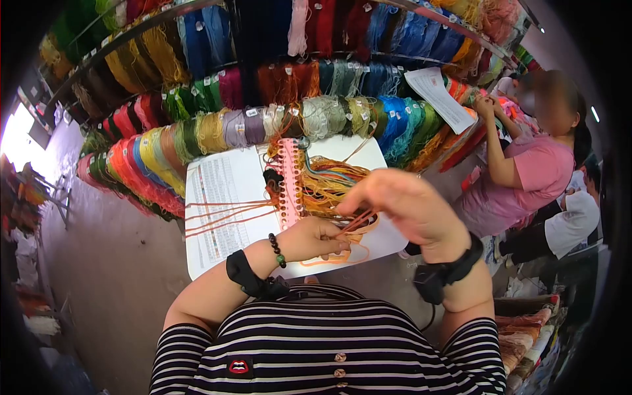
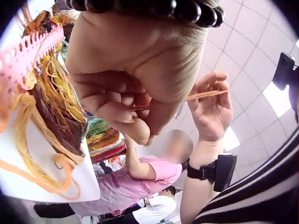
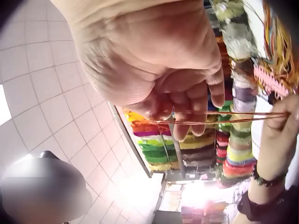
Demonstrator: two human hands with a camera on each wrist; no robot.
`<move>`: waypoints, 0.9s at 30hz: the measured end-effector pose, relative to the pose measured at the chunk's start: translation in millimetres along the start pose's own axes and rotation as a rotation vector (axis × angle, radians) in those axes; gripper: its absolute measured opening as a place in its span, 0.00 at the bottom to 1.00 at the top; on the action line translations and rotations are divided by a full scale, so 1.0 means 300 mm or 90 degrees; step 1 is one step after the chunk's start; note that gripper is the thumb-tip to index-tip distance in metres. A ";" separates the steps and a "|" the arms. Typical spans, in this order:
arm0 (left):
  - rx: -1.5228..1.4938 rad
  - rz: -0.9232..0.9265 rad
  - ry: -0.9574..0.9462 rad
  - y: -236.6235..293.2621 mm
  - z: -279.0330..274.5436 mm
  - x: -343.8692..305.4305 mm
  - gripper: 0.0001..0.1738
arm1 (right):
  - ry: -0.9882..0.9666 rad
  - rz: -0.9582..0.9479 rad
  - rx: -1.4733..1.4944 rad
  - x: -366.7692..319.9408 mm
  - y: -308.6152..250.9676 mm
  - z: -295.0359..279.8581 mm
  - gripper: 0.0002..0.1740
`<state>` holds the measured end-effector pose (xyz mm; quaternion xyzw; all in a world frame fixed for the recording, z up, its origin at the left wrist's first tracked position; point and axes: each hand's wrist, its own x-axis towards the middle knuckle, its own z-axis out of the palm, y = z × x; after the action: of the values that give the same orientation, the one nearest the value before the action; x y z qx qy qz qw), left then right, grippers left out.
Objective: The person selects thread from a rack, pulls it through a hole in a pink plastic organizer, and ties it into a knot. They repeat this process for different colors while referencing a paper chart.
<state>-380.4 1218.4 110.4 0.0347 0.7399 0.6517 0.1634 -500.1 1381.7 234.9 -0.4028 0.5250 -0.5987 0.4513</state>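
A few rust-orange threads [image 3: 224, 117] run taut between the two hands. My left hand [image 1: 309, 240], with a beaded bracelet [image 1: 276, 250] on its wrist, pinches them between thumb and fingers; more strands trail from it leftward across the paper. My right hand [image 1: 411, 207] is raised to the right and holds the other end of the stretch at its thumb and curled fingers [image 3: 198, 105]. Just beyond my left hand lies a pink punched thread holder [image 1: 289, 178] with thread tied through its holes. A bundle of yellow, orange and brown threads [image 1: 329, 187] fans out on its right.
Under the holder is a white board [image 1: 388, 240] with a printed chart [image 1: 224, 197] at left. Racks of coloured skeins [image 1: 210, 131] rise close behind. A person in a pink shirt [image 1: 540, 174] stands at right, near a hanging paper sheet [image 1: 441, 99]. Folded bundles [image 1: 526, 336] lie lower right.
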 end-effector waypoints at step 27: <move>-0.258 -0.206 0.468 -0.320 -0.162 -0.140 0.12 | 0.055 0.127 -0.269 0.324 0.685 0.064 0.11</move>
<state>-339.2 1146.7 29.7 -0.3480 0.6019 0.7187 -0.0074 -483.6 1274.5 34.1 -0.4084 0.6945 -0.4449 0.3911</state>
